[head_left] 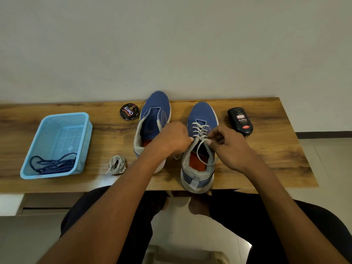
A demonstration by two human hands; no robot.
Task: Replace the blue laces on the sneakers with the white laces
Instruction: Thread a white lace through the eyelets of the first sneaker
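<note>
Left hand [174,138] and right hand [226,143] each have fingers pinched on the white lace [199,130] at the right sneaker's [200,147] top eyelets. Lacing looks nearly done; next probably pull even and tie. Left sneaker [152,126] is unlaced, spare white lace [116,164] on bench [266,149], blue laces [52,163] in basket [86,128].

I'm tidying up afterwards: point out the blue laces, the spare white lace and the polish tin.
blue laces [52,164]: head view, middle of the tangle in the basket.
spare white lace [116,165]: head view, centre of the bundle.
polish tin [129,111]: head view, middle of the lid.
</note>
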